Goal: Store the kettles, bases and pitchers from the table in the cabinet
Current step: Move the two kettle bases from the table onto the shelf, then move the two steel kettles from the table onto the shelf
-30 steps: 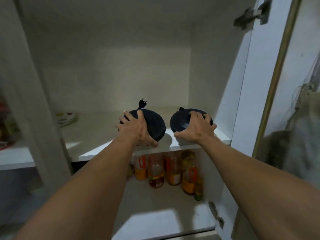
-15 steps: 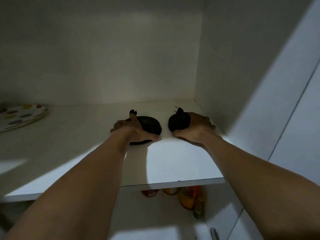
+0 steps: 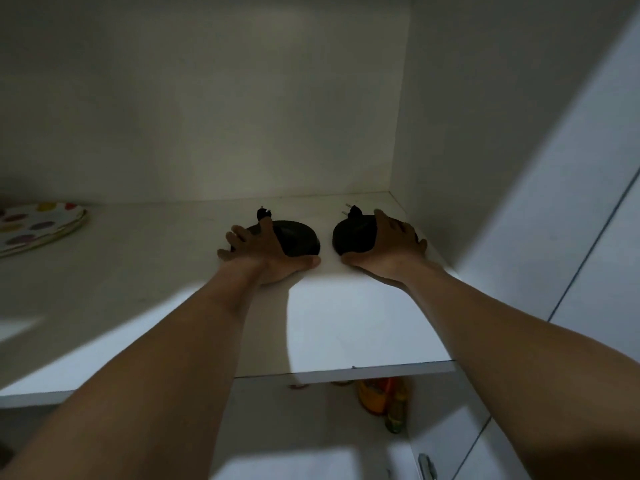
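Observation:
Two round black kettle bases rest side by side deep on the white cabinet shelf (image 3: 346,327), near its right back corner. My left hand (image 3: 263,256) grips the left base (image 3: 298,239), thumb at its front edge and fingers spread over its left side. My right hand (image 3: 391,249) holds the right base (image 3: 353,235), which is tilted up on edge. A black plug sticks up behind each base, the left plug (image 3: 263,213) and the right plug (image 3: 352,211). No kettles or pitchers are in view.
A white plate with coloured dots (image 3: 38,226) lies at the shelf's far left. The cabinet's right wall (image 3: 450,133) stands close to my right hand. Bottles (image 3: 381,396) stand on the lower shelf beneath. An open door (image 3: 571,237) is at the right.
Both hands have pushed the two bases from the shelf's front edge deep toward the back right corner. My head has moved closer into the cabinet.

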